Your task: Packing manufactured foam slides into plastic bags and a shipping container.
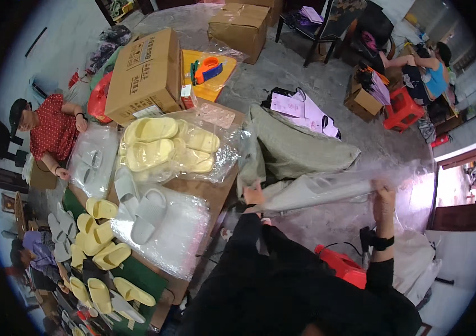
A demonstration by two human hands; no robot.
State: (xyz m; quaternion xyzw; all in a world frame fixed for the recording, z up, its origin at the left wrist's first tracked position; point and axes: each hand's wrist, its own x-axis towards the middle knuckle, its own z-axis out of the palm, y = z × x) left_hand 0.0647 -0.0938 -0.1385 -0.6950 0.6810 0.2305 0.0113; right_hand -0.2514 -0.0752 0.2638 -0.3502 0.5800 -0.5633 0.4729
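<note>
A grey-green woven sack (305, 140) stands in front of me with its mouth pulled wide. My left hand (253, 195) is closed on the sack's near left edge. Out to the right, my right hand (384, 194) grips the far end of a clear plastic sheet (327, 187), which stretches along the sack's near rim between both hands. The sheet's right end is smeared by motion. At the sack's far side lie pink printed packages (299, 109). On the table to my left are yellow slippers in a clear bag (154, 140) and grey slippers (149, 215) on stacked clear bags (185, 241).
A large cardboard box (145, 75) and an orange tape dispenser (208, 70) are at the table's far end. Loose yellow slippers (112, 256) cover the near left. Co-workers sit along the left side and at far right, by a red stool (403, 109). A red object (344, 266) stands beside me.
</note>
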